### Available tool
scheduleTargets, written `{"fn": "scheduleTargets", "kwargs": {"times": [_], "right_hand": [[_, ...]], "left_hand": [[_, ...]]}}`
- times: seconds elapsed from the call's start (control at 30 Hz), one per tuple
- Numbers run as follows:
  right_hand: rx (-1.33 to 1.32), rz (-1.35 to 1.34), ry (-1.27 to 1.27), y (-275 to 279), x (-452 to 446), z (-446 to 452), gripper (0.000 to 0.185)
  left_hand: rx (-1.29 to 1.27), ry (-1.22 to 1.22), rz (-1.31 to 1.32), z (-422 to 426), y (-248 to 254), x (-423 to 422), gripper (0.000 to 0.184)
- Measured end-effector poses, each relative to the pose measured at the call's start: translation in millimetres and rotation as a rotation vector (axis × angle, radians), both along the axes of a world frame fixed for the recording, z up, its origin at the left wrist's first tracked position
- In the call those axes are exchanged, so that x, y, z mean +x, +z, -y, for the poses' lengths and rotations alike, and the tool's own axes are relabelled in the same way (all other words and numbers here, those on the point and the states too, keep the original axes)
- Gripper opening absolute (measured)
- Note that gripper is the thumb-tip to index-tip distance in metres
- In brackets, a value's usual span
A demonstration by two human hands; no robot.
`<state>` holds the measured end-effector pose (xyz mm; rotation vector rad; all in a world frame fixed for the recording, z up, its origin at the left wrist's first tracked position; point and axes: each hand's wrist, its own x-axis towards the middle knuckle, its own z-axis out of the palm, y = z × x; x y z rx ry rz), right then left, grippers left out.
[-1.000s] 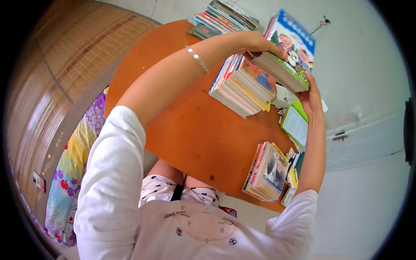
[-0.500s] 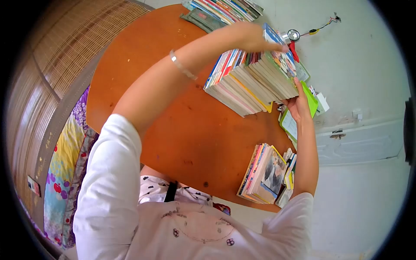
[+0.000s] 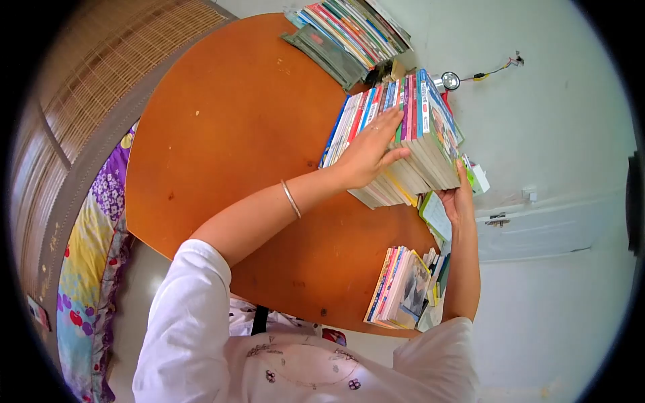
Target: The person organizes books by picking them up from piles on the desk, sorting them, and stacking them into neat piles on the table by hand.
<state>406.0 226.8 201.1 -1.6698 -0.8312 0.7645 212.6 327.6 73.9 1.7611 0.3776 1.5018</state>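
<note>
A thick row of books (image 3: 410, 158) stands on the table, spines up and page edges toward me. My left hand (image 3: 369, 149) lies across the spines, fingers stretched out and thumb apart. At the row's right end, my right hand (image 3: 458, 198) holds the lower corner of the last books. One finger points up along the illustrated cover (image 3: 440, 121), and the thumb is by the page edges. Its other fingers are partly hidden.
Another row of books (image 3: 363, 30) stands at the far edge beside a grey-green case (image 3: 326, 54). A smaller stack of books (image 3: 403, 289) sits near the right front edge of the wooden table (image 3: 222, 121). A green-framed item (image 3: 437, 215) and a lamp (image 3: 449, 81) are at the wall side.
My left hand has come off the end book's top and moved down and left onto the spines. My right hand stays at the row's lower right corner. The camera view has shifted a little.
</note>
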Motion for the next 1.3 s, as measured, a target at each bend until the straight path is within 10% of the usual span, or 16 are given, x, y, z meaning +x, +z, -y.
{"fn": "scheduleTargets", "kwargs": {"times": [0.7,1.1,1.3], "right_hand": [[-0.169,0.047,-0.032,12.2,8.0,-0.6,0.055],[0.28,1.398,0.317,43.3,-46.9,-40.5,0.061],[0.025,1.224,0.53,8.8,-19.2,-60.3,0.064]], "left_hand": [[-0.01,0.057,0.025,4.2,2.1,4.3,0.067],[0.041,0.079,0.006,3.1,1.9,2.8,0.064],[0.051,0.052,-0.067,-1.0,1.6,2.5,0.064]]}}
